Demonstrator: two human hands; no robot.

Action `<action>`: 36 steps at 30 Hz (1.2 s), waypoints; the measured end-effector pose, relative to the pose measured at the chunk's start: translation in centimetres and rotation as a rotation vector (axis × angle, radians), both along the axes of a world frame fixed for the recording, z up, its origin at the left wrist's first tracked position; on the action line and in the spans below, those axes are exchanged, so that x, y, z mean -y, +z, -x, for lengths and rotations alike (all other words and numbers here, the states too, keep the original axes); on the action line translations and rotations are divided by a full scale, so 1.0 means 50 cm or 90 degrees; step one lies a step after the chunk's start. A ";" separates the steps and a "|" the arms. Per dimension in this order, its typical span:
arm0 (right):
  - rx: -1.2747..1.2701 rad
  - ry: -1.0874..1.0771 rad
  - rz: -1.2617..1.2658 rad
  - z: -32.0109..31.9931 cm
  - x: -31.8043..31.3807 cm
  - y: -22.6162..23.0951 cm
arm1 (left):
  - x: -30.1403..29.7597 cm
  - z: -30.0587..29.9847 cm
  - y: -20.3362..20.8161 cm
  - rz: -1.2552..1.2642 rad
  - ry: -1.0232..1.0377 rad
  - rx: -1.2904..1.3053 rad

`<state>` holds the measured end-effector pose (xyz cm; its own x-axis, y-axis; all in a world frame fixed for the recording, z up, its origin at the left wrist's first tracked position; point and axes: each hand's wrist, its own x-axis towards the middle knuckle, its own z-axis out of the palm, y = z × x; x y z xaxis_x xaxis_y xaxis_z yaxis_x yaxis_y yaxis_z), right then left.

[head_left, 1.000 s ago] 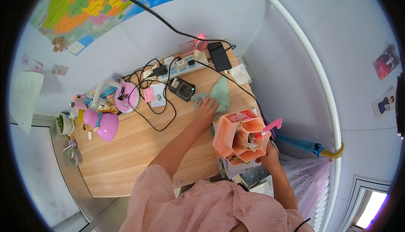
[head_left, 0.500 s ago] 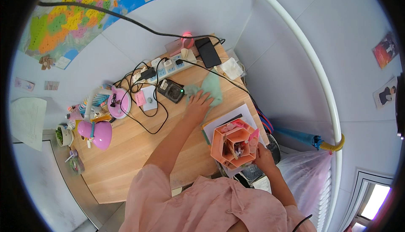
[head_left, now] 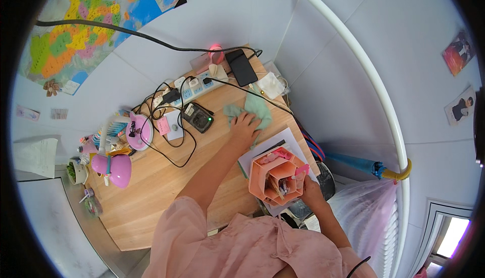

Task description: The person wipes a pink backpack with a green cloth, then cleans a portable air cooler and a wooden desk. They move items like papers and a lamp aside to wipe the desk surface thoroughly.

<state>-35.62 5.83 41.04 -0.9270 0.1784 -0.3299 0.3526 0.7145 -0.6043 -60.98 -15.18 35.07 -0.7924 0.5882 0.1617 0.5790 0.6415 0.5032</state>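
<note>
My left hand (head_left: 243,129) lies flat on a crumpled light green cloth (head_left: 260,110) on the wooden desk, its fingers stretched out and a little apart. At the desk's right side, my right hand (head_left: 311,193) grips the edge of an orange hexagonal desk organizer (head_left: 258,181). Inside its compartments are pink items and several small stick-like things, too small to make out. Below the organizer lie a white sheet (head_left: 298,144) and a stack of papers or books, partly hidden by it. The fingers under the organizer's right side are partly out of sight.
A black charger (head_left: 198,118) with a green light sits left of the cloth, among tangled black cables. Behind are a power strip (head_left: 196,90) and a black phone (head_left: 241,68). A pink lamp (head_left: 118,171) stands left. A blue umbrella (head_left: 353,163) hangs on a white pole (head_left: 371,68).
My left hand and the green cloth under it have slid a little to the right, away from the charger. My right hand stays on the organizer. The whole view has shifted slightly.
</note>
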 end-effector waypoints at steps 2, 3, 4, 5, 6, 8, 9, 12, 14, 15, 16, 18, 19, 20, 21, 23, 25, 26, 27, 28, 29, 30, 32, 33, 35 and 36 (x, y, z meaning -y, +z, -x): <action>-0.007 0.006 0.003 -0.002 -0.004 -0.007 | 0.046 -0.020 0.002 0.013 -0.039 0.010; -0.010 0.003 0.014 0.002 -0.004 -0.003 | 0.069 -0.026 0.001 0.024 -0.042 0.013; -0.013 -0.001 0.026 0.010 -0.002 0.004 | 0.089 -0.033 0.000 0.036 -0.044 0.017; -0.015 -0.001 0.035 0.018 -0.004 0.013 | 0.107 -0.041 -0.003 0.043 -0.041 0.020; -0.021 0.012 0.025 0.024 -0.008 0.013 | 0.124 -0.046 -0.006 0.051 -0.038 0.022; -0.028 0.038 0.008 0.029 -0.013 0.007 | 0.120 -0.042 -0.007 0.043 -0.058 0.020; -0.032 0.046 0.011 0.032 -0.011 0.011 | 0.096 -0.035 0.004 0.026 -0.078 0.018; -0.046 0.061 0.005 0.046 -0.012 0.021 | 0.060 -0.017 0.025 0.034 -0.135 0.041; -0.049 0.066 -0.011 0.044 -0.021 0.003 | 0.073 -0.027 0.020 0.047 -0.131 0.075; -0.042 0.058 -0.018 0.051 -0.022 0.008 | 0.101 -0.035 0.013 0.052 -0.108 0.095; -0.034 0.050 -0.025 0.061 -0.023 0.015 | 0.132 -0.048 0.006 0.057 -0.084 0.114; -0.036 0.032 -0.024 0.067 -0.026 0.013 | 0.195 -0.087 0.032 0.089 -0.043 0.104; -0.043 0.030 -0.019 0.064 -0.035 0.006 | 0.224 -0.115 0.042 0.103 -0.021 0.100; -0.050 0.032 -0.013 0.066 -0.036 0.002 | 0.251 -0.148 0.044 0.100 0.006 0.096; -0.005 0.015 -0.028 0.072 -0.029 0.019 | 0.277 -0.182 0.043 0.098 0.032 0.092; 0.074 -0.015 0.019 0.090 -0.019 0.068 | 0.327 -0.250 0.041 0.086 0.098 0.083; -0.019 0.012 -0.054 0.070 -0.056 0.024 | 0.358 -0.302 0.039 0.063 0.163 0.070; -0.016 -0.013 -0.033 0.082 -0.061 0.031 | 0.366 -0.324 0.027 0.064 0.198 0.057; -0.012 -0.039 -0.013 0.110 -0.067 0.054 | 0.368 -0.340 0.012 0.062 0.232 0.044; -0.008 -0.065 0.008 0.140 -0.072 0.071 | 0.371 -0.348 -0.003 0.061 0.265 0.032; -0.061 -0.053 0.015 0.165 -0.078 0.081 | 0.362 -0.336 -0.003 0.040 0.228 0.023; -0.111 -0.038 0.024 0.192 -0.078 0.087 | 0.348 -0.312 -0.001 0.021 0.194 0.015; -0.153 -0.038 0.067 0.241 -0.063 0.111 | 0.316 -0.252 -0.001 -0.011 0.119 0.019; -0.173 -0.037 0.090 0.258 -0.051 0.117 | 0.298 -0.217 -0.001 -0.023 0.081 0.030; -0.159 -0.025 0.123 0.275 -0.048 0.096 | 0.254 -0.158 -0.001 -0.025 0.008 0.051; -0.151 -0.017 0.141 0.283 -0.048 0.087 | 0.231 -0.135 0.004 -0.012 -0.023 0.059</action>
<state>-49.75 8.22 45.37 -0.9788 0.1511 -0.1384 0.1995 0.5490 -0.8117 -54.21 -26.74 35.25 -0.7830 0.6139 0.1000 0.5519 0.6116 0.5668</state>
